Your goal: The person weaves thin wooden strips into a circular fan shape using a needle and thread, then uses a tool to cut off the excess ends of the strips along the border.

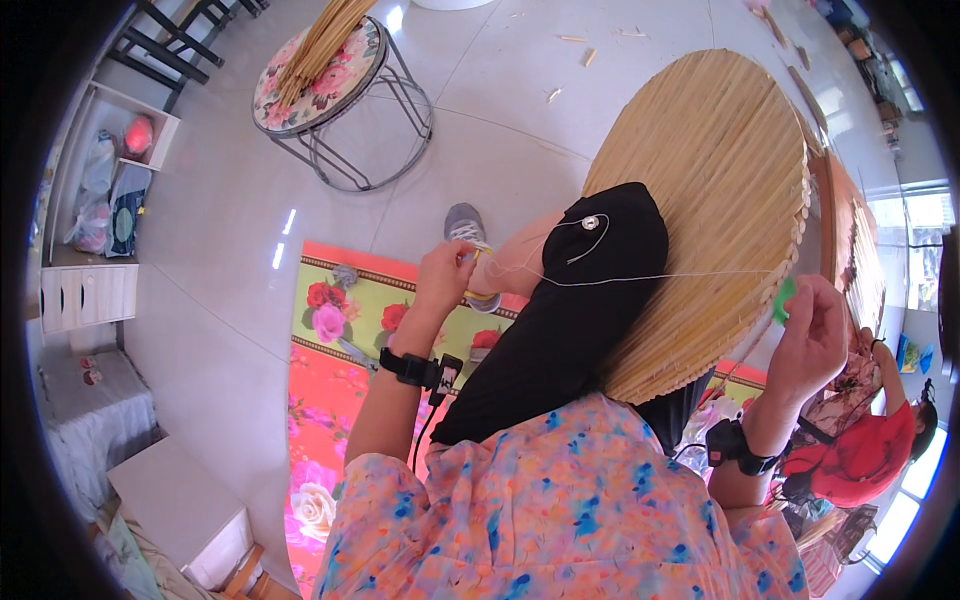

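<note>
Left hand (440, 280): fingertips drawn together, apparently pinching the thread (690, 275), whose loose loops lie just beside them. Right hand (817, 325): fingers curled, with a green piece (783, 300) at the tips — cannot tell whether gripped or worn.

The thread crosses from the left hand, over the black trouser leg (570, 310), to the panel's right rim. Hands are well apart, probably to keep the line drawn out and clear of tangles.

The straw panel (700, 180) lies between the hands, mostly nearer the right and reaching far beyond it; it leans on the leg, which likely steadies it. A small disc (590, 222) with a thread tail rests on the knee — presumably parked within reach.

Farther out: floral mat (325, 400) below; far left, a stool (345, 80) bearing a straw bundle (318, 52); right, a person in red (850, 465).
</note>
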Demonstrator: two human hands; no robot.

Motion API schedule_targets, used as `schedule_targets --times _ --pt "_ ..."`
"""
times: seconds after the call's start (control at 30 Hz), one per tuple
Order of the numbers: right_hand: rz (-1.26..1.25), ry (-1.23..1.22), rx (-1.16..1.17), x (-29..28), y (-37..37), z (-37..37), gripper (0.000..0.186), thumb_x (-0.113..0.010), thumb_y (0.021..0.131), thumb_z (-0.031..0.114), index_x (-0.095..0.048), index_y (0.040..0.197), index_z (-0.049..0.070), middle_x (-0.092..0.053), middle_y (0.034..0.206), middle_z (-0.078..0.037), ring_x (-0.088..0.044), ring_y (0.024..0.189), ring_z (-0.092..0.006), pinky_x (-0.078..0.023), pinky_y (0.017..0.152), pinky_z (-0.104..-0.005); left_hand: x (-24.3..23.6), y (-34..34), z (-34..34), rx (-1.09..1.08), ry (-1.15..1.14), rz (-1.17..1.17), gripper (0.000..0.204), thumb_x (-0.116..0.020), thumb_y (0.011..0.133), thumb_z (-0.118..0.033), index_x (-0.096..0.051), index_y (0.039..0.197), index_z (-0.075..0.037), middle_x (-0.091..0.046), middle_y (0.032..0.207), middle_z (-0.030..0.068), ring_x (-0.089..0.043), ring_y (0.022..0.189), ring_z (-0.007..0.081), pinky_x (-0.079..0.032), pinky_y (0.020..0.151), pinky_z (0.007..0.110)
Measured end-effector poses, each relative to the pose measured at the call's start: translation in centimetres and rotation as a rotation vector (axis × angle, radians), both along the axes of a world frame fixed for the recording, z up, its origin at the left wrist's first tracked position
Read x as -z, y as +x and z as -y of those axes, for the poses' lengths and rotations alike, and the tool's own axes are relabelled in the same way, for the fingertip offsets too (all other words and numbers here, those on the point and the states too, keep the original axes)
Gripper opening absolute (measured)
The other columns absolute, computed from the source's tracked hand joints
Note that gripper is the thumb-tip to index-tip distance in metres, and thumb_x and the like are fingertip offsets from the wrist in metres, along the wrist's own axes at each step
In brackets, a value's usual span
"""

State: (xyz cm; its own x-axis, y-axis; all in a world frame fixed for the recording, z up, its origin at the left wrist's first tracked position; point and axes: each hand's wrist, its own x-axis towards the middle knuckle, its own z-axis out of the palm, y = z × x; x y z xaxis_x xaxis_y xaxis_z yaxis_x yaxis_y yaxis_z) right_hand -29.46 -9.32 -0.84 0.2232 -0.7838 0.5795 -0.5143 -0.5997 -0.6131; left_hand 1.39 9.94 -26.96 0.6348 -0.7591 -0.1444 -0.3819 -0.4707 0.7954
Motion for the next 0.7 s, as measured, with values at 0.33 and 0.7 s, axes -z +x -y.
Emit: schedule_targets --times 0.33,0.7 --pt "-0.061 -0.041 -0.039 -0.5 0.9 -0.4 0.004 -0.061 0.089 -0.004 -0.064 0.087 -0.002 -0.063 0.085 -0.004 -0.054 0.067 -0.0061 -0.044 0.057 -0.0199 -7.6 -1.0 5.1 0.287 -0.386 0.115 0.012 -0.07 0.083 -0.006 -0.067 0.095 -0.004 -0.065 0.082 0.0097 -0.063 0.078 0.0256 -0.05 0.068 0.034" --pt "-0.057 -0.118 -0.088 -1.2 1.2 -0.8 0.003 -0.063 0.086 -0.004 -0.063 0.083 -0.002 -0.067 0.089 -0.008 -0.054 0.064 -0.0085 -0.043 0.054 -0.0206 -8.7 -1.0 5.8 0.405 -0.25 0.291 0.007 -0.064 0.081 -0.012 -0.063 0.085 -0.006 -0.064 0.084 0.0111 -0.062 0.076 0.0336 -0.049 0.065 0.041"
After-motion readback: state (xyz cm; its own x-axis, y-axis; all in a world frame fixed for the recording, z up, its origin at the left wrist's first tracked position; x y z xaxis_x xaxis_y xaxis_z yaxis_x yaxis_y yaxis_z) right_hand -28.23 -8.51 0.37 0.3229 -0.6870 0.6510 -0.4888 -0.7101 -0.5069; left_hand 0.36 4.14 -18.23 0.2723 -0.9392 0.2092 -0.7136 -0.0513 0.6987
